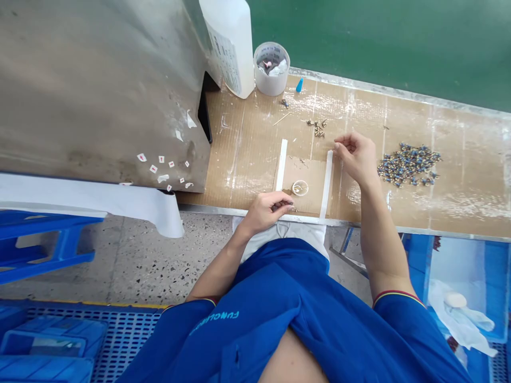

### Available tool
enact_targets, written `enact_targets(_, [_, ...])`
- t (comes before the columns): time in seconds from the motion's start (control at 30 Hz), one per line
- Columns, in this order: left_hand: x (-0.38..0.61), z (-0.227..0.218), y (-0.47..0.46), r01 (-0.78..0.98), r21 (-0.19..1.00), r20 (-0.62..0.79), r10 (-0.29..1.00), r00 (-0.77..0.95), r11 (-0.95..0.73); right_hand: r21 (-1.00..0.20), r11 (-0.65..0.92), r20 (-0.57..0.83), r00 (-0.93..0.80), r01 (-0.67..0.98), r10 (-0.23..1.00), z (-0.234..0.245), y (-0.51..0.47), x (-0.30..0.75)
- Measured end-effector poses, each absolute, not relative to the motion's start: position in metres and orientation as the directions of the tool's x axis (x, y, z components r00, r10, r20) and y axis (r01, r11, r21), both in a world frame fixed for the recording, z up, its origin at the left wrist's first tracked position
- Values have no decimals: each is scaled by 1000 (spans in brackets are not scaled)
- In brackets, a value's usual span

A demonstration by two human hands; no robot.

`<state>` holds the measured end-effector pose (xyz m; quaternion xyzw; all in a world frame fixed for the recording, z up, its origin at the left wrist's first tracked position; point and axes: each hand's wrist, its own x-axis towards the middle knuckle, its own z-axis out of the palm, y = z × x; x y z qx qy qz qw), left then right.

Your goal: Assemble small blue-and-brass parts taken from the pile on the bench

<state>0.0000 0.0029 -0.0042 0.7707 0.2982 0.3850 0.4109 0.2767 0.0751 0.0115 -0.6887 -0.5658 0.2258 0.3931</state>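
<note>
Here, the left hand (267, 210) held its grip clenched on a tiny brass fitting (293, 208) at the desk (459, 197) edge, while the right hand (355, 157), loosely curled and seemingly empty, hovered nearer the heap of blue-and-brass fittings (408, 164) to its right.

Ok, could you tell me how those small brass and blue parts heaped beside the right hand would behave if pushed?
The small brass and blue parts would probably scatter easily, lying loose on the cardboard. Their knobbly shapes may snag rather than roll far, and the brass likely feels heavy for its size.
</note>
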Motion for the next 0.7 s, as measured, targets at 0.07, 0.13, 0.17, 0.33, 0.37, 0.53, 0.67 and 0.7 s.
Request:
enact_targets(0.07, [0, -3, 3, 147, 862, 336, 764, 550, -485, -844, -60, 102, 269, 533, 958, 18, 49, 274])
enact_targets(0.13, [1, -2, 2, 154, 848, 341, 745, 574, -506, -905, -45, 72, 257, 423, 964, 22, 21, 268])
enact_targets(0.17, [1, -1, 2, 156, 839, 349, 735, 582, -521, -936, -41, 50, 247, 349, 968, 22, 7, 263])
enact_targets(0.33, [4, -1, 2, 155, 792, 396, 689, 607, -591, -985, -172, -173, 190, -23, 966, 10, -42, 231])
enact_targets(0.37, [4, -1, 2, 160, 780, 404, 682, 610, -605, -976, -206, -216, 186, -72, 958, 7, -47, 224])
enact_targets(0.53, [7, -6, 1, 187, 734, 455, 677, 578, -653, -955, -235, -278, 273, -180, 921, -4, -55, 196])
enact_targets(0.67, [10, -7, 0, 235, 718, 439, 688, 578, -655, -966, -202, -242, 282, -163, 929, -3, -57, 186])
enact_targets(0.7, [11, -8, -1, 242, 714, 438, 688, 579, -657, -964, -208, -246, 264, -162, 933, -3, -57, 184])
